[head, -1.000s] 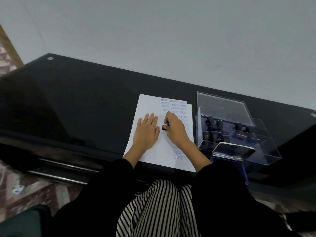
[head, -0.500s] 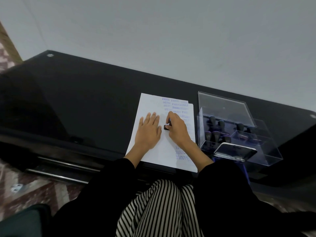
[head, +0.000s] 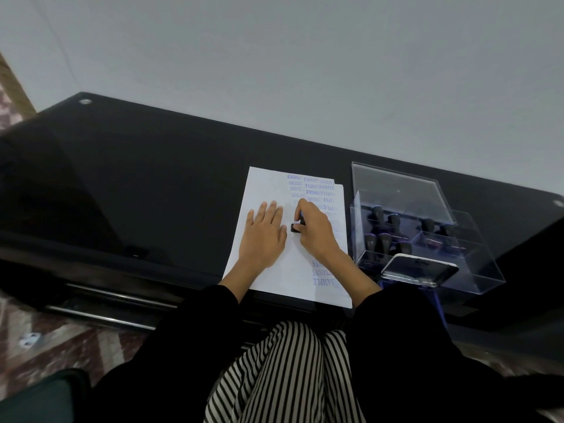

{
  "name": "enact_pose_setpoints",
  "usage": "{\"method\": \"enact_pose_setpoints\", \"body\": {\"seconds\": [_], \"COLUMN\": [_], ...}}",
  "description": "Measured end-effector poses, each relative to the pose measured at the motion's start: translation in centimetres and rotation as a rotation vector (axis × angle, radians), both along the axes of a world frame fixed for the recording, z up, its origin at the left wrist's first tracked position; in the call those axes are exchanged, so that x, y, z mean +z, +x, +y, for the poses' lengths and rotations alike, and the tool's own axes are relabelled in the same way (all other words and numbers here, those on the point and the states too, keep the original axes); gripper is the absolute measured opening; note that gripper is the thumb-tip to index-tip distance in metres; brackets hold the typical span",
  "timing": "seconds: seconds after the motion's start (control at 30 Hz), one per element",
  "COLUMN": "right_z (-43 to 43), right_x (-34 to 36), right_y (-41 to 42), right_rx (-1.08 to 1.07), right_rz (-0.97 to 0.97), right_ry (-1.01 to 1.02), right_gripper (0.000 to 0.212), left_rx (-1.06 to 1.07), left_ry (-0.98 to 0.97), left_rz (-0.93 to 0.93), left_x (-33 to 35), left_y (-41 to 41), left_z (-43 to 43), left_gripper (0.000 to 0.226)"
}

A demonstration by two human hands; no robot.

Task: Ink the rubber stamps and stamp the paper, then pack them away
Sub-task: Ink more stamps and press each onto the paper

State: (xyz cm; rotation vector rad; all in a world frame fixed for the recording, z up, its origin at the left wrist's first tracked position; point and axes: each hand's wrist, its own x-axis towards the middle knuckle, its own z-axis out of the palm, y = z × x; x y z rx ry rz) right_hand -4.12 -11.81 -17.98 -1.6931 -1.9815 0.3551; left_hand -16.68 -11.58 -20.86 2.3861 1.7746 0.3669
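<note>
White paper [head: 268, 187] lies on the black glass table [head: 152, 184], with blue stamped words down its right side. My left hand [head: 265, 230] rests flat on the sheet, fingers spread. My right hand [head: 316, 230] grips a small black rubber stamp [head: 295, 228] and holds it down on the paper just right of my left thumb. A clear plastic box [head: 427, 239] to the right of the paper holds several black-handled stamps [head: 383, 236].
The box lid [head: 396, 190] stands open at the back. A phone [head: 419, 269] leans against the box front, near the table's front edge. A wall rises behind the table. My lap in striped cloth is below the edge.
My right hand has shifted the stamp slightly on the sheet and still presses it down. My left hand stays flat on the paper. The view has drifted a little.
</note>
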Motion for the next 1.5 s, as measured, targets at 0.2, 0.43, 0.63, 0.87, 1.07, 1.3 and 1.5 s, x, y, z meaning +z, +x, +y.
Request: {"method": "enact_pose_setpoints", "body": {"seconds": [0.2, 0.43, 0.63, 0.87, 1.07, 1.3, 1.5], "right_z": [0.0, -0.2, -0.2, 0.2, 1.0, 0.1, -3.9], "right_x": [0.1, 0.2, 0.9, 5.3, 10.7, 13.0, 13.1], "right_y": [0.1, 0.1, 0.2, 2.4, 6.4, 10.5, 12.5], "right_rx": [0.001, 0.005, 0.014, -0.051, -0.083, -0.153, -0.174], "right_rz": [0.005, 0.017, 0.013, 0.215, 0.233, 0.241, 0.295], "right_ry": [-0.005, -0.007, -0.063, -0.051, -0.049, -0.065, -0.105], "right_gripper": [0.027, 0.027, 0.023, 0.017, 0.012, 0.014, 0.009], "left_rx": [-0.002, 0.002, 0.008, -0.003, -0.027, -0.133, -0.274], "left_ry": [0.012, 0.008, 0.0, -0.023, -0.049, 0.006, -0.031], "left_rz": [-0.003, -0.009, -0.02, -0.254, -0.369, -0.403, -0.371], "left_x": [-0.1, -0.2, 0.0, 2.6, 7.1, 10.2, 10.3], "left_y": [0.0, 0.1, 0.1, -0.5, 1.3, 5.4, 8.6], "left_z": [0.0, 0.0, -0.1, 0.7, 1.9, 2.0, -0.7], "left_gripper": [0.051, 0.051, 0.051, 0.042, 0.035, 0.029, 0.036]}}
